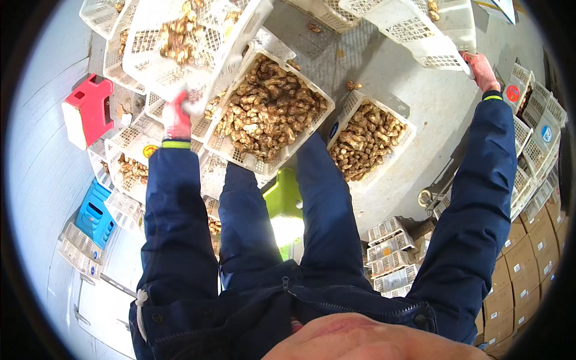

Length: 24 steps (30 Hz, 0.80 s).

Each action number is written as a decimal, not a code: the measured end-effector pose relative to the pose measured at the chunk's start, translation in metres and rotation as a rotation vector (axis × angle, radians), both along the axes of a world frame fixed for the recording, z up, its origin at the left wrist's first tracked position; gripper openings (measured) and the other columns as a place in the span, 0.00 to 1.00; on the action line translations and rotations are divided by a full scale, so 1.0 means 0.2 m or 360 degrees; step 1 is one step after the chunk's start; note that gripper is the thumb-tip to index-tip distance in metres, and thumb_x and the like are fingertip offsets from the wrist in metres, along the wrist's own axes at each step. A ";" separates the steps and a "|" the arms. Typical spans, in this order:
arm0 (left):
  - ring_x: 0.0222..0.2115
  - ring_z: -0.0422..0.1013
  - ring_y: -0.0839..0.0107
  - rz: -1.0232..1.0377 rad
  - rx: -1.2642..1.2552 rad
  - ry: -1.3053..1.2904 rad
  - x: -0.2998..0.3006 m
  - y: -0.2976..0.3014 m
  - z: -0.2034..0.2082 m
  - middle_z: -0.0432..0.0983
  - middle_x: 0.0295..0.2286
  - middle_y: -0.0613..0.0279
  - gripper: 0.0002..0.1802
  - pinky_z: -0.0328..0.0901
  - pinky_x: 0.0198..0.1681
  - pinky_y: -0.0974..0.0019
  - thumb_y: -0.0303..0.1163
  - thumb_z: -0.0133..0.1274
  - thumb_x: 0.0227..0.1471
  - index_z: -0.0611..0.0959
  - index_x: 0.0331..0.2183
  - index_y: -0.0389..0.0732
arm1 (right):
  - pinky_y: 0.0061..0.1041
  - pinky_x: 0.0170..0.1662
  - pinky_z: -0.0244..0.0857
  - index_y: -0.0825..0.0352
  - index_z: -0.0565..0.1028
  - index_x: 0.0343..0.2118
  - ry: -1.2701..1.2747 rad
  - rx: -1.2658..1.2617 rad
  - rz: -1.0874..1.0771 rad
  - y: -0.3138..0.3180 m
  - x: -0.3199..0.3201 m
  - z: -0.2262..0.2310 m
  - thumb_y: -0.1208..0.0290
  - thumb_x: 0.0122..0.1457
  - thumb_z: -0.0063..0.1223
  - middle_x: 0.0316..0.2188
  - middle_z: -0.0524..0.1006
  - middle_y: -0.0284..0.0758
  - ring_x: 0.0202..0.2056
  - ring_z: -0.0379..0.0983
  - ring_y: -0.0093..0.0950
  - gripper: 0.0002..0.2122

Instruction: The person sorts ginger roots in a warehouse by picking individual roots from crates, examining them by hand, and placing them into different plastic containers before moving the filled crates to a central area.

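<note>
Two hands stand wide apart: the left hand [177, 120] (motion-blurred) appears closed on the near end of the left crate [231, 60], its right edge running near-left to far-right; the root-filled crate [270, 111] lies between, nearer the left; the right hand [482, 72] grips the right crate [414, 30] by its near-right corner.

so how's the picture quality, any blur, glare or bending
In the head view, the left hand and the white crate at it look motion-blurred, while the right hand looks sharper; also in the head view, glare whitens a patch at the green stool, and the wall and cardboard boxes bend near the dark rim.
</note>
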<state>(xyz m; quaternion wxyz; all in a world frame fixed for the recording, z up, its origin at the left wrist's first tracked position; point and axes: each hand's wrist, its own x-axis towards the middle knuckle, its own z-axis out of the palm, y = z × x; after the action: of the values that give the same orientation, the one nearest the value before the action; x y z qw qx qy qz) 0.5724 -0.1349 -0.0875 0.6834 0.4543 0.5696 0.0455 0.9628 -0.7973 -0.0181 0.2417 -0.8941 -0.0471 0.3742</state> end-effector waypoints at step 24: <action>0.34 0.71 0.61 0.0319 0.0177 0.0045 -0.91 -0.18 0.54 0.73 0.33 0.54 0.15 0.65 0.40 0.62 0.23 0.48 0.44 0.72 0.39 0.32 | 0.27 0.36 0.63 0.71 0.70 0.36 -0.0478 0.0104 -0.1324 0.89 -1.29 -0.25 0.64 0.45 0.54 0.27 0.74 0.37 0.28 0.70 0.27 0.17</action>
<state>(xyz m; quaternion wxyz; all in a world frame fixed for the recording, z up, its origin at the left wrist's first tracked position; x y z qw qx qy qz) 0.3907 -0.1702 0.0214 0.6411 0.4328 0.6184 0.1388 0.7052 -0.6197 -0.0674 0.3905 -0.8732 0.2704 0.1092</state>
